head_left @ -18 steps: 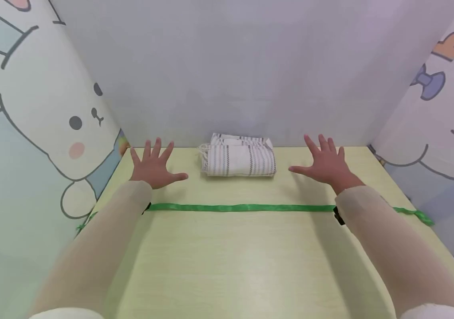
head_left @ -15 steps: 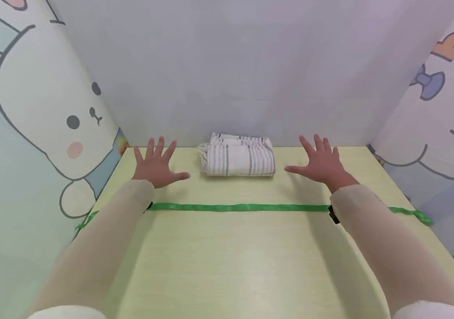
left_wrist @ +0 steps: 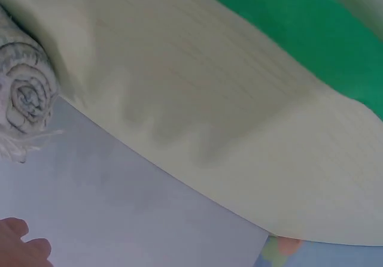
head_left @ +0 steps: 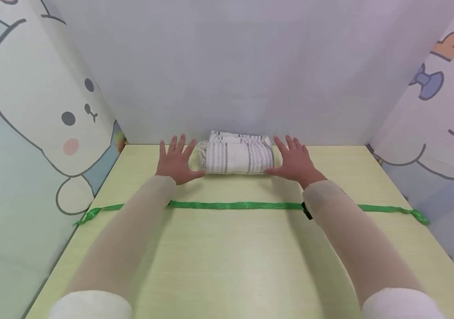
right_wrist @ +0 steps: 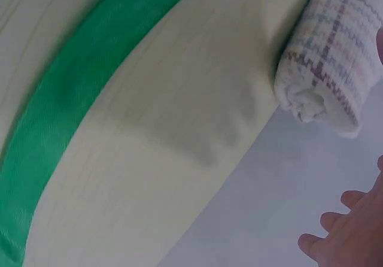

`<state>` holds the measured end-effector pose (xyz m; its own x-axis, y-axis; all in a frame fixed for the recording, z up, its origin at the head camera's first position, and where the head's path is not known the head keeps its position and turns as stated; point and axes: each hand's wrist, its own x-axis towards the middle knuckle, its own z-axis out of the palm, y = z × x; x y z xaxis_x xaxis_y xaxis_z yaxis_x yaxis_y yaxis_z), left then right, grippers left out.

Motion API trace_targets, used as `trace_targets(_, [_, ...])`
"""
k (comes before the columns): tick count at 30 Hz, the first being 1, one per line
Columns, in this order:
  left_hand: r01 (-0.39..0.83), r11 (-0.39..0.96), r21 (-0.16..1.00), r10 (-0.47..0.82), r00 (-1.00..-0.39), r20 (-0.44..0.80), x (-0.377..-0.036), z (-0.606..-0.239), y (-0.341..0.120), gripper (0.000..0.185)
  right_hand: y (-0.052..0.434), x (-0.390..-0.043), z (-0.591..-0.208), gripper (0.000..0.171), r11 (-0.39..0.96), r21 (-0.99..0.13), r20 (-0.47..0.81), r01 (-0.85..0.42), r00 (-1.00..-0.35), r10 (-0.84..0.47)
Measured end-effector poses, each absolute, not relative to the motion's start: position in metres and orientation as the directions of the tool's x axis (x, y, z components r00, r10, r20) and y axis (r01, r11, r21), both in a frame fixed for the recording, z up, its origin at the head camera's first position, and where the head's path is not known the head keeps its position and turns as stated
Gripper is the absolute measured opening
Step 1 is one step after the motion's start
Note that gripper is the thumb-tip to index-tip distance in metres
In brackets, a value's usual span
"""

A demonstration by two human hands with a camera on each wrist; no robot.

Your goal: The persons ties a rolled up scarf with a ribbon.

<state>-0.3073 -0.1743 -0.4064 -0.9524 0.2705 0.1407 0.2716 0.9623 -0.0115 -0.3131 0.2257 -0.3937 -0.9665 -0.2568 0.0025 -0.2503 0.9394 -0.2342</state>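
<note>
A rolled white cloth (head_left: 238, 158) with grey and coloured stripes and a fringe at its left end lies at the table's far edge. My left hand (head_left: 177, 165), fingers spread, hovers by the fringed end, thumb towards the roll. On the other side my right hand (head_left: 295, 163) is spread as well, its thumb overlapping the roll's right end in the head view; whether it touches is unclear. In the left wrist view the cloth's coiled end (left_wrist: 27, 96) shows apart from a few fingertips. The right wrist view shows the other end (right_wrist: 320, 99) above several fingers (right_wrist: 350, 231).
A green ribbon (head_left: 235, 206) runs across the pale wooden table (head_left: 227, 257) in front of the cloth. Behind stands a plain grey wall (head_left: 235, 71). Side panels with cartoon prints (head_left: 31, 110) flank the table.
Both hands have moved inward, the left to the right and the right to the left, closing in on the cloth's two ends. The cloth has stayed in place on the table.
</note>
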Motion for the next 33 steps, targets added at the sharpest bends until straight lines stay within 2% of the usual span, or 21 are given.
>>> trace_targets(11, [0.394,0.909,-0.137,0.412,-0.898,0.153,-0.319,-0.426,-0.131,0.116,0.202,-0.319,-0.409,0.126,0.931,-0.226,-0.006,-0.286,-0.955,-0.295])
trace_targets(16, [0.426,0.891,-0.154,0.448,-0.881,0.152,-0.324,-0.429,-0.111,0.116,0.196,-0.325,-0.410,0.125,0.939,-0.187,-0.009,-0.288,-0.955,-0.295])
trace_targets(28, [0.387,0.910,-0.148,0.405,-0.908,0.112,-0.339,-0.445,-0.092,0.115,0.173,-0.334,-0.421,0.120,0.933,-0.203,-0.024,-0.296,-0.951,-0.307])
trace_targets(33, [0.381,0.921,-0.081,0.389,-0.912,0.130,-0.341,-0.450,-0.089,0.110,0.164,-0.335,-0.425,0.116,0.940,-0.199,-0.022,-0.277,-0.958,-0.287])
